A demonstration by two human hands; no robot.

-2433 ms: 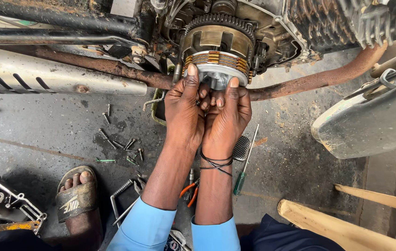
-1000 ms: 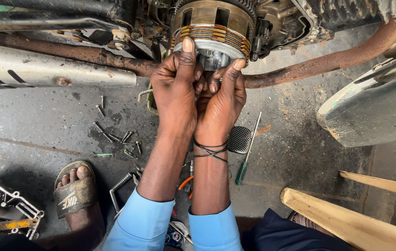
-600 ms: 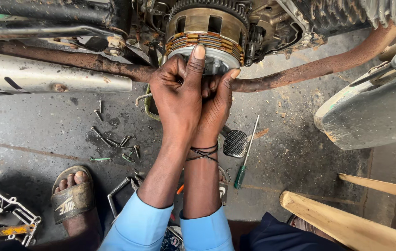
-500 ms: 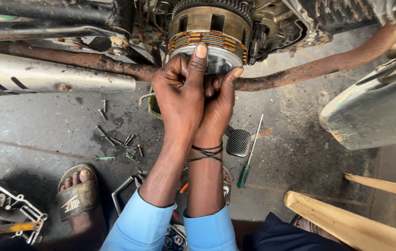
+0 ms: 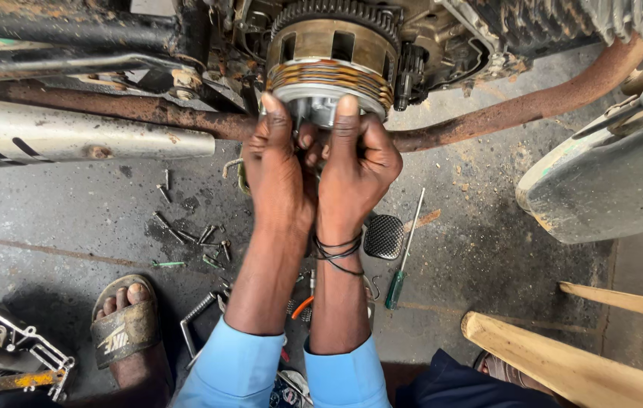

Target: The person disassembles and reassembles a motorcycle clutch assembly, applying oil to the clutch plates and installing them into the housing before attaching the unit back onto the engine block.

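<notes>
Gripping clutch assy point(image 5: 333, 57) w/ left hand point(image 5: 280, 162) & right hand point(image 5: 359, 159), thumbs up.

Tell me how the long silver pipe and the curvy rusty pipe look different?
The silver exhaust pipe is fat, pale and fairly clean, with dark slanted slots; the rusty pipe is thin, brown and rough. The silver exhaust pipe runs straight off to the left, while the rusty pipe bends upward at the right. Both are metal and run under the engine, just behind the left hand and right hand.
</notes>
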